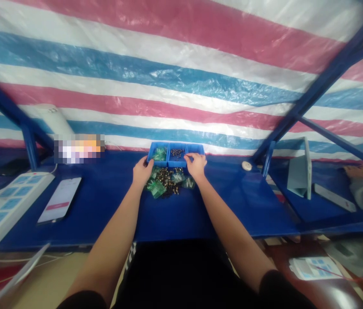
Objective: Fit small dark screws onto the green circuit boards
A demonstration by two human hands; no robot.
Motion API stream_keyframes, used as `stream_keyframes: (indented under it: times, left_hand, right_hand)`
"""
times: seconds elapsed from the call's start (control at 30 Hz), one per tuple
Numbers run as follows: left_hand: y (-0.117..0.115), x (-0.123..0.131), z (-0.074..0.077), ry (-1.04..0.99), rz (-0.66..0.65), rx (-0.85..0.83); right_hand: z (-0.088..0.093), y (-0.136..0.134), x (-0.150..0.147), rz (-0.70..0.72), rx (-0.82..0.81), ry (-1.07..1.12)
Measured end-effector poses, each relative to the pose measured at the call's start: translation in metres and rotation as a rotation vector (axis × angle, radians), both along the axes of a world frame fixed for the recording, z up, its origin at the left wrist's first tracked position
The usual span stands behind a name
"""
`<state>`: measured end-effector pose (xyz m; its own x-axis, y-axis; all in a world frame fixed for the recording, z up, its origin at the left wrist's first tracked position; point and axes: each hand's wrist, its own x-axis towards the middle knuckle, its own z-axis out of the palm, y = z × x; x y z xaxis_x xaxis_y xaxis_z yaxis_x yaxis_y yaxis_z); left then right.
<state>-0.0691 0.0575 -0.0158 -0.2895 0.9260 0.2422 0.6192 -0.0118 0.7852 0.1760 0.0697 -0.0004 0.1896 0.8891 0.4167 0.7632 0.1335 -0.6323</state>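
Note:
A blue plastic sorting tray (176,162) with three compartments stands at the back of the blue table (110,201). Its left compartment holds green parts, its middle one small dark and brass parts. In front of it lies a loose pile of green circuit pieces and brass parts (167,182). My left hand (142,171) rests at the pile's left side, fingers curled, touching the tray's left front corner. My right hand (196,165) is at the pile's right side, fingers bent down against the tray's front edge. What either hand pinches is too small to make out.
A smartphone (60,200) lies on the table to the left, beside a white power strip (4,206). A small white round object (246,165) sits right of the tray. Blue frame posts (313,94) rise on both sides. Another person's hand (360,171) is at the far right.

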Motion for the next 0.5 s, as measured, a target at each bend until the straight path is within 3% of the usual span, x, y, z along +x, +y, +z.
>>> stream_keyframes:
  times: [0.2,0.5]
  left_hand:
    - [-0.0006,0.0063,-0.0045,-0.126,0.035,0.015]
    - [-0.0003,0.0050,-0.0078,-0.131,0.021,0.036]
  right_hand:
    - [-0.0005,0.0001,-0.0035,0.010,0.002,-0.006]
    - [-0.0009,0.0010,-0.0053,0.004,-0.009,-0.040]
